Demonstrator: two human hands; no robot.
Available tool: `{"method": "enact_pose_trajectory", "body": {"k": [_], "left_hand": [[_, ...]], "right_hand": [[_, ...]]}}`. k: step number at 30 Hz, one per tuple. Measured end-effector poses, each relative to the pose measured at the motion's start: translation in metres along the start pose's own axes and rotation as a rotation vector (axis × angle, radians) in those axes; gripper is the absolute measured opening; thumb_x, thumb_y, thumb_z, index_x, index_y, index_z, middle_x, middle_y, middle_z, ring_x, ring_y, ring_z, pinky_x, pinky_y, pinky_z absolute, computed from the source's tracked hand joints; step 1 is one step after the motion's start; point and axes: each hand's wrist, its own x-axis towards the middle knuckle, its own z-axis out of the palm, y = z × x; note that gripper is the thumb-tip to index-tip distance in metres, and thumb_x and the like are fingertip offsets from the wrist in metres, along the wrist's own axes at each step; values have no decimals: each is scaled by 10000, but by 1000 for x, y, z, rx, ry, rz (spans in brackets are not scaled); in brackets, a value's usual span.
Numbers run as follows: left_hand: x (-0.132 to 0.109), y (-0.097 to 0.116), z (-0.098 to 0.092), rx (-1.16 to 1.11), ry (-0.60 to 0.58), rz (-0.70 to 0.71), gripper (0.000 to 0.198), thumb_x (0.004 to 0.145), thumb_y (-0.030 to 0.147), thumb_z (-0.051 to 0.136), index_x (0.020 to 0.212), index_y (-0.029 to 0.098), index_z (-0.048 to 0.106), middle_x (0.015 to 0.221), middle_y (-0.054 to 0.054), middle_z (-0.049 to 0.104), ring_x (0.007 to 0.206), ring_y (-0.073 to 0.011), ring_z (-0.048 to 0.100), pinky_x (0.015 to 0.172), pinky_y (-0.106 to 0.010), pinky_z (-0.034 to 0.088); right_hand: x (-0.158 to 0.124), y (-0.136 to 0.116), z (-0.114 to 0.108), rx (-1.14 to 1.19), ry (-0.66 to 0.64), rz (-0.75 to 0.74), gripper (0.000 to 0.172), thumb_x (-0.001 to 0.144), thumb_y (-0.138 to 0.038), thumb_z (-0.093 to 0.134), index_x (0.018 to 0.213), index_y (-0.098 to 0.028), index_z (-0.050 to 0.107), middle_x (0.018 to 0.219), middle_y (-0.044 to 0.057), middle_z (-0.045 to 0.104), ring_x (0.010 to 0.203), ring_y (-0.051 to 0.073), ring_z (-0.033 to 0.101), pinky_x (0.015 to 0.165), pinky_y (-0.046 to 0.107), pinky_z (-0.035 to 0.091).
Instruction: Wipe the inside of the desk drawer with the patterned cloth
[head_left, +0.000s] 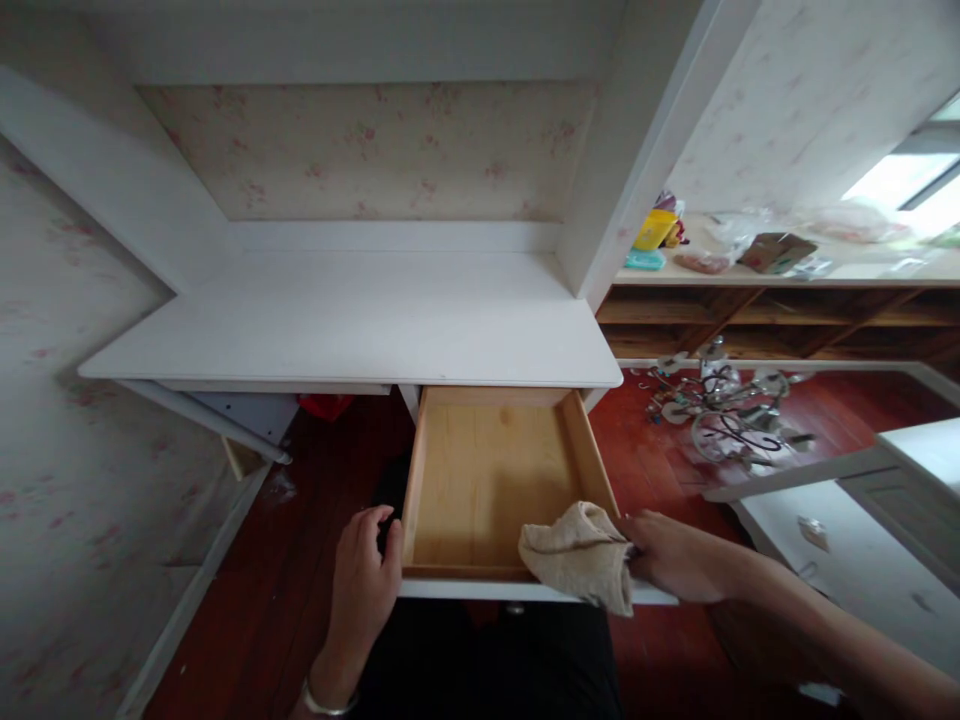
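A pale wooden drawer (480, 480) with a white front is pulled out from under the white desk (360, 320). A folded beige cloth (574, 555) drapes over the drawer's front right corner. My right hand (660, 555) grips the cloth at its right end, just outside the drawer's right side. Beside the front left corner of the drawer is my left hand (367, 555), its fingers bent and the thumb apart, with nothing visible in it. A round knob shows under the drawer front.
At right, a chandelier (724, 410) with several arms lies on the red wood floor. White furniture (862, 540) stands nearer. Behind, a low shelf (675, 305) bears a yellow container (654, 230), a cardboard box (776, 252) and plastic bags. Floral-papered walls border the desk.
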Motion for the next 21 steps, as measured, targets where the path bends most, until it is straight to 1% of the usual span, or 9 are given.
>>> {"method": "enact_pose_trajectory", "body": {"k": [2,4,6,8,11,13,15,18,21], "left_hand": [[-2,1,3,63,-56,-1,297,917,397,449,1068,176,579,1060,-107,627,989,-260,589,837,-431,474],[-4,2,5,93,-101,-18,313,921,403,428,1073,182,589,1080,-108,632,1015,-269,590,846,-448,471],[-5,3,6,80,-115,-35,321,923,409,417,1066,184,596,1086,-109,633,1031,-274,587,864,-461,471],[-5,2,7,43,-118,-35,319,919,414,427,1065,184,594,1082,-108,630,1026,-272,587,883,-469,473],[-4,-2,9,-18,-127,0,291,918,396,451,1066,184,584,1067,-104,627,1006,-260,592,895,-462,478],[-5,-4,9,-38,-129,22,269,923,380,457,1055,182,583,1048,-100,632,990,-251,599,889,-451,482],[-6,-5,10,-51,-141,32,248,933,370,449,1015,184,591,1010,-92,646,955,-239,613,863,-429,491],[-7,-5,11,-83,-175,30,235,943,359,439,959,194,605,933,-74,669,885,-218,639,808,-385,507],[-6,-4,12,-120,-184,11,229,943,353,442,957,199,610,908,-63,683,858,-205,658,771,-347,520]], "right_hand": [[-13,7,-17,133,32,8,210,744,-175,472,861,-217,642,785,10,707,704,172,648,644,233,457],[-22,13,-26,187,134,39,220,775,-200,450,895,-217,634,839,24,711,733,183,648,659,251,474],[-25,18,-23,118,267,37,241,793,-207,438,921,-214,642,959,57,715,847,207,660,762,287,494],[-22,25,-7,-13,342,-2,346,766,-159,439,1035,-208,652,1155,91,677,1046,235,632,919,336,469],[-8,41,31,-181,317,-23,667,679,-83,466,1331,-205,527,1396,96,524,1277,245,492,1065,396,394],[5,56,54,-241,272,-8,741,659,-43,445,1382,-199,482,1425,93,493,1304,230,465,1078,407,396],[18,69,68,-298,283,-47,774,630,6,419,1375,-190,493,1438,89,479,1343,216,415,1115,419,356],[43,81,67,-377,359,-141,759,639,43,416,1357,-186,507,1452,94,461,1378,219,356,1147,441,301],[76,85,44,-461,433,-181,608,747,18,425,1319,-158,531,1427,137,479,1380,246,349,1144,464,290]]}}
